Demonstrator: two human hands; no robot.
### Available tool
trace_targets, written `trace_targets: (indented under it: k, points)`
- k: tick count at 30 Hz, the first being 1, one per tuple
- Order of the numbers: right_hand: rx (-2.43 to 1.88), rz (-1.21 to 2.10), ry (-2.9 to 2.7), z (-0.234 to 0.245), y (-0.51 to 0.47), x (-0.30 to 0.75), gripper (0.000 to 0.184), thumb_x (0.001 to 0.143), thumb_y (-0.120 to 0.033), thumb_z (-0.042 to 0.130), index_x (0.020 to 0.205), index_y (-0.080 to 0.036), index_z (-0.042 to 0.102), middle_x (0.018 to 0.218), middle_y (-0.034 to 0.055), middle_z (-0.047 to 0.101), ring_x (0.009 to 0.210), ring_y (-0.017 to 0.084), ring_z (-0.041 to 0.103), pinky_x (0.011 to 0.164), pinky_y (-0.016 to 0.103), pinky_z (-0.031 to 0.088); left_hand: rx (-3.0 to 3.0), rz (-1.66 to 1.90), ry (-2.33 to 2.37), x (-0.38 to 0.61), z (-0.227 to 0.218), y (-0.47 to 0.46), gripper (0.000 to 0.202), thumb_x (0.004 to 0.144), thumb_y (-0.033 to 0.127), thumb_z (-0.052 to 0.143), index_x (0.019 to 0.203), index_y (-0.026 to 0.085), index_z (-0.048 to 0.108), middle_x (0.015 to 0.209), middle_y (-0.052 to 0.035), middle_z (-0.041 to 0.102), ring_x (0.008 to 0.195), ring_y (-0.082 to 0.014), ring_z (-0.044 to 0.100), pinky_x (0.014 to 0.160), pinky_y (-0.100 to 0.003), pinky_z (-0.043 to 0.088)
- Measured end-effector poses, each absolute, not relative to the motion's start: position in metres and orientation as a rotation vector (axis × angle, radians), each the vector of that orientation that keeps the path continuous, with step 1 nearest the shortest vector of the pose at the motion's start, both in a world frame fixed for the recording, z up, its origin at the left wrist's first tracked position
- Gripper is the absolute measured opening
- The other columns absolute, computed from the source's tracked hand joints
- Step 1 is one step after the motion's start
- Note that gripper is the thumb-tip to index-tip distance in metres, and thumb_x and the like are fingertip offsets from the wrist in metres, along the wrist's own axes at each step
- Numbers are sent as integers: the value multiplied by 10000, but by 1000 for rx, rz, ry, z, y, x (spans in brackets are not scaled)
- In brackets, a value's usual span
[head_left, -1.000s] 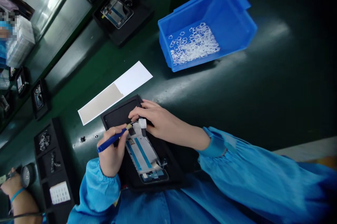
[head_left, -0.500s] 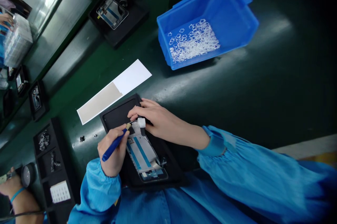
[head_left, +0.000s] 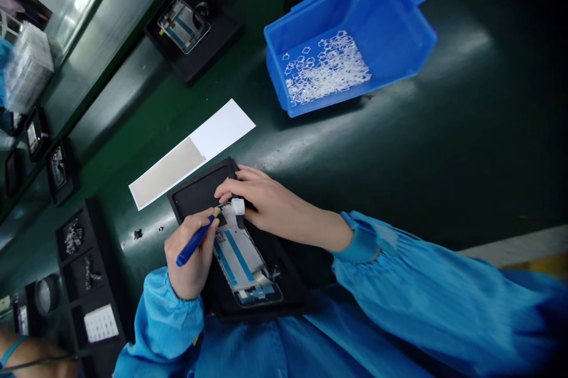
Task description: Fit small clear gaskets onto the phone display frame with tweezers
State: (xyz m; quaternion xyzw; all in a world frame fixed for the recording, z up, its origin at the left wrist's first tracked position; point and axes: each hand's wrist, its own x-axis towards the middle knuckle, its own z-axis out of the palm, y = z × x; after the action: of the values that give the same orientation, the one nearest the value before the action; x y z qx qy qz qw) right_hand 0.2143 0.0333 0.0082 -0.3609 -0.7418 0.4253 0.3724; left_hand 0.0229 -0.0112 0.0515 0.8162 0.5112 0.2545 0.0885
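My left hand (head_left: pixel 190 257) is closed round a blue pen-like tool (head_left: pixel 195 245) with a pale, blunt tip. That tip meets the upper end of an opened phone frame (head_left: pixel 244 251), which has two blue strips along its silver plate. The frame lies in a black tray (head_left: pixel 202 189) close to my body. At the frame's top end, my right hand (head_left: pixel 261 200) has its fingers bent over the edge, steadying it. Beside its thumb is a small white block (head_left: pixel 238 206) on a dark strap. My fingers hide the exact spot where the tool touches.
A blue bin (head_left: pixel 390 41) holds many thin white frames. A white card strip (head_left: pixel 226 126) lies beyond the tray. Left stands a black compartment tray (head_left: pixel 89 271) with small parts. Another phone frame (head_left: pixel 184 26) rests farther back. A co-worker's arm (head_left: pixel 35 357) shows at bottom left.
The tool's rear end has swung slightly to the right; its tip stays put. The farther phone tray has shifted slightly left and down. The co-worker's arm at bottom left has drawn lower.
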Motion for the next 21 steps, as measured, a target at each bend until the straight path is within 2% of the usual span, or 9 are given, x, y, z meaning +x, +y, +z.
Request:
trace_targets:
  k: [6, 16, 21]
  points:
    - [-946, 1085, -1910, 8, 34, 214, 324, 840, 36, 487, 1019, -220, 574, 921, 24, 634, 929, 230, 582, 1030, 503, 403, 2394, 699, 1543, 25, 59, -4, 116, 921, 188, 625, 994, 205, 536, 927, -23, 726, 882, -156, 738, 756, -237, 592]
    - [-936, 1087, -1913, 9, 33, 214, 365, 797, 45, 451, 1008, -228, 568, 940, 20, 644, 924, 229, 580, 1065, 535, 367, 2485, 498, 1543, 30, 64, -3, 63, 958, 232, 558, 1018, 216, 548, 910, -28, 714, 826, -160, 732, 662, -220, 570]
    - [-913, 1077, -1905, 8, 33, 214, 367, 799, 63, 456, 1011, -217, 563, 942, 27, 643, 921, 228, 577, 1054, 506, 381, 2394, 584, 1542, 25, 60, -10, 70, 937, 192, 592, 967, 218, 534, 921, -18, 716, 881, -147, 732, 723, -202, 571]
